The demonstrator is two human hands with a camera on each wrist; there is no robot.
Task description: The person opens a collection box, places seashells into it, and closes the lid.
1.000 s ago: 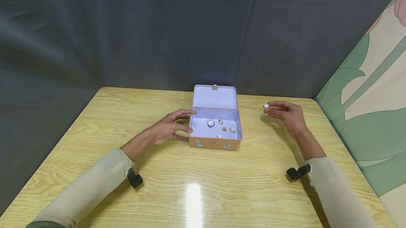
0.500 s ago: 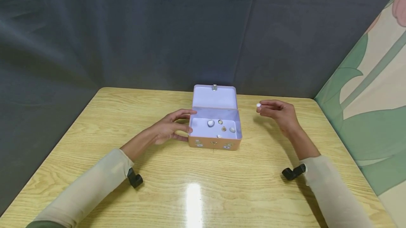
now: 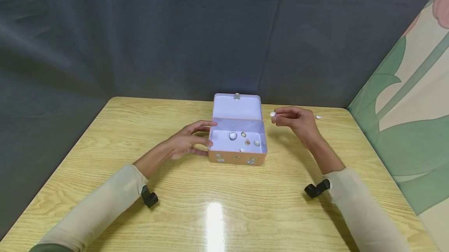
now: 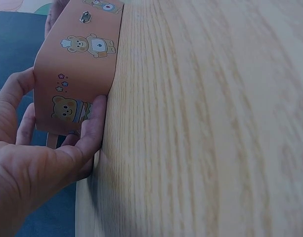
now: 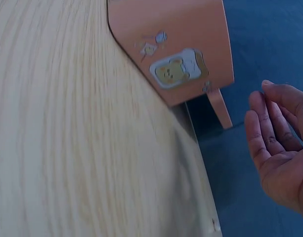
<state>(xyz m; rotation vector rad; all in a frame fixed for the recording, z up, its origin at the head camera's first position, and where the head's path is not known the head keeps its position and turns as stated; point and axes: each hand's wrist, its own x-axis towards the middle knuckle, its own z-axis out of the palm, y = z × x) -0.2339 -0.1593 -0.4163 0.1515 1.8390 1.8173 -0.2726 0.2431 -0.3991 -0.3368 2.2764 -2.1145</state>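
Observation:
An orange tin box [image 3: 236,158] with a lilac inside stands on the table, its lid [image 3: 237,106] raised at the back. My left hand [image 3: 186,141] grips the box's left end, thumb and fingers spread along the rim and side; the left wrist view shows them on the bear-printed wall. Inside lie several small pieces that look like seashells, among them a round white shell [image 3: 233,136]. My right hand [image 3: 296,121] pinches a small white shell [image 3: 273,114] between thumb and fingertips, in the air just right of the box. In the right wrist view the fingers largely hide it.
Another white shell [image 3: 318,117] lies on the table [image 3: 168,205] near its back edge, behind the right hand. A dark curtain [image 3: 175,34] hangs behind the table, and a panel with a leaf pattern [image 3: 414,135] stands along the right side.
My right hand has moved left toward the box with the pinched shell, bringing the shell on the table behind it into sight. The left hand and the box have stayed put.

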